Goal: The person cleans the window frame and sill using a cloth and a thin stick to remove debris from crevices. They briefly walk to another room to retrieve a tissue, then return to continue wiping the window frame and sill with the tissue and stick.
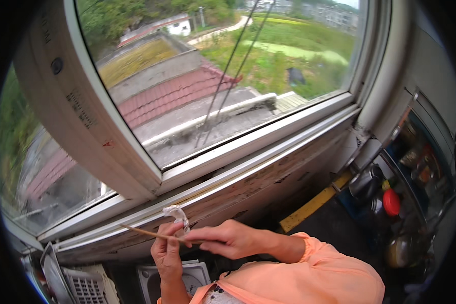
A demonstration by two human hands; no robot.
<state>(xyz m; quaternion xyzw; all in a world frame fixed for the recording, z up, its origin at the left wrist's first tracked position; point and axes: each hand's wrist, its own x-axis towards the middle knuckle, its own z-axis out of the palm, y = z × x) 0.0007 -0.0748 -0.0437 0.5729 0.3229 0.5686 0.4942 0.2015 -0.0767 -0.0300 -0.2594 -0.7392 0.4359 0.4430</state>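
Note:
My left hand point(168, 247) holds a thin wooden stick point(140, 230) between thumb and fingers, its pointed end sticking out to the left. Close beside it, my right hand point(228, 238) grips the stick's other end, partly hidden by the fingers. A crumpled white tissue or wrapper point(177, 214) rises from between the two hands, just in front of the window ledge. Which fingers hold it cannot be told.
A white-framed sliding window point(258, 133) spans the front. Below are a steel sink point(149, 279), a white plastic basket point(85, 287) and a metal lid or pan point(53, 269) at left. At right stand a yellow board point(311, 205), a red lid point(391, 202) and a cluttered shelf.

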